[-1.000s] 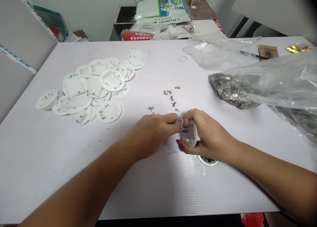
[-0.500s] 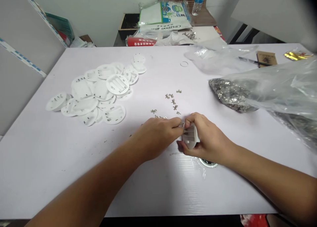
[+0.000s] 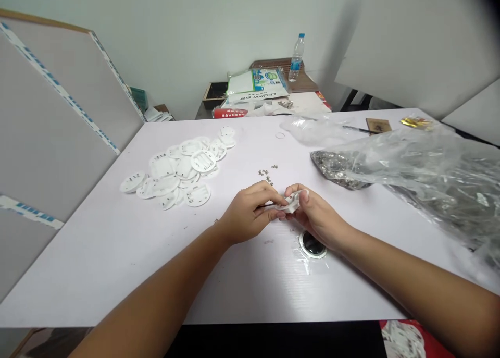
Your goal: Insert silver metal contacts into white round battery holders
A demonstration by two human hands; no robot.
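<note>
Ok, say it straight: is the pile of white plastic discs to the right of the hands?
No, the pile of white plastic discs lies on the table left of the left hand and right hand.

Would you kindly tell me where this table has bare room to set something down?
Bare tabletop lies front left, between the white plastic discs and the left forearm, and between it and the right forearm, below the tape roll. It is crowded around the left hand, right hand, small metal clips and bag of metal parts.
</note>
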